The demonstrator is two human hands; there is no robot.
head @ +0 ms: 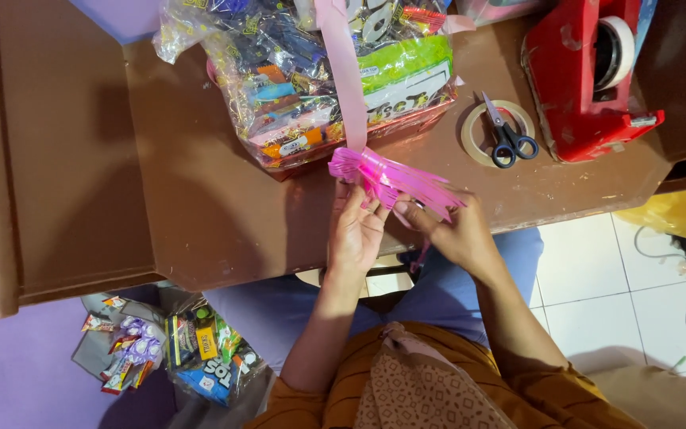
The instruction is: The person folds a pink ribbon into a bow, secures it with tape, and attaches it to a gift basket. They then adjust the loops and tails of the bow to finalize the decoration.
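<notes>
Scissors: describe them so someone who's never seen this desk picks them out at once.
Find the brown table, then the red tape dispenser at its right end. Just left of it lies a flat tape roll; the scissors lie across that ring, closed, with dark blue-black handles, the only metal tool there.

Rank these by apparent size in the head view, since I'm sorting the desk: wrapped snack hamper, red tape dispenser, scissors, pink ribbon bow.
1. wrapped snack hamper
2. red tape dispenser
3. pink ribbon bow, held by both hands
4. scissors

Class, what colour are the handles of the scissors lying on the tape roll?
The scissors have blue handles, seen clearly in the head view, lying across a tape roll.
</notes>
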